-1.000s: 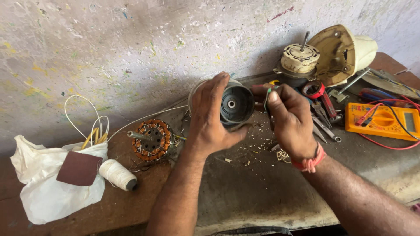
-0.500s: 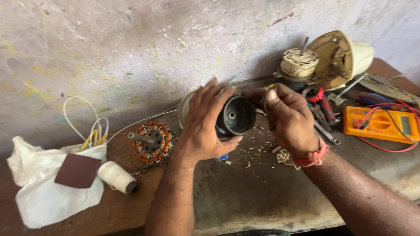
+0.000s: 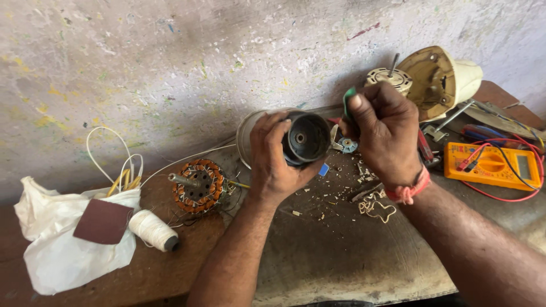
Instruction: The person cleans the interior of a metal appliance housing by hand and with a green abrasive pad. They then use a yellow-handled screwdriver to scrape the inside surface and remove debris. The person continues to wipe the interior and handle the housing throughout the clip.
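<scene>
While my left hand [image 3: 273,162] wraps around the dark motor housing [image 3: 306,138], fingers curled over its near side and thumb along its rim, most of the housing's back is hidden behind my palm; only its open face with the small centre hole shows. My right hand [image 3: 387,133] hovers just right of the housing, thumb and fingers pressed together on a small green piece [image 3: 348,98]; just a sliver of it peeks out above my thumb, so I cannot tell what it is. Behind my left hand a pale round can [image 3: 245,133] is half covered. To the left of that hand lies a stator with copper windings [image 3: 199,186]; farther left, a spool of white thread [image 3: 152,229] and a white cloth [image 3: 57,250] with a brown square on it. Right of my right hand sits an orange multimeter [image 3: 492,166], its red lead running out of frame; beyond my knuckles a cream fan casing [image 3: 443,79] is partly blocked.
</scene>
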